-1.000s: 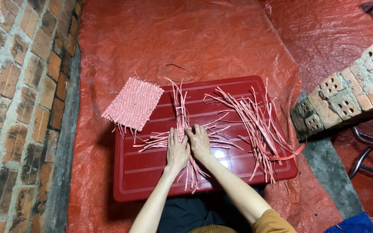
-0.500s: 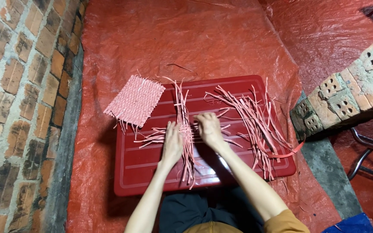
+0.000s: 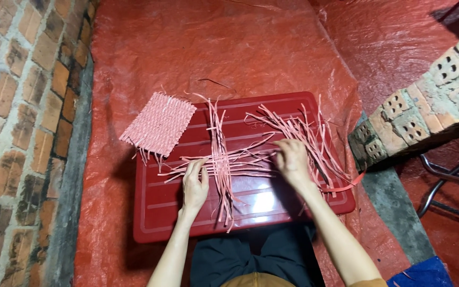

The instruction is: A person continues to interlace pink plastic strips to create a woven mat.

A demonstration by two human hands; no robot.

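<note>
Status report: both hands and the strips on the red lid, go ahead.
Left hand flat on crossed pink strips. Right hand at loose strip pile. Finished woven mat aside, nothing blocking.

Two hands are showing: left hand and right hand. One red tray is lying at centre frame. One finished woven mat is sitting upper left. One loose strip pile is lying right of centre. One half-woven piece is lying at centre.

red tarp | brick wall | holed bricks | blue cloth
</note>
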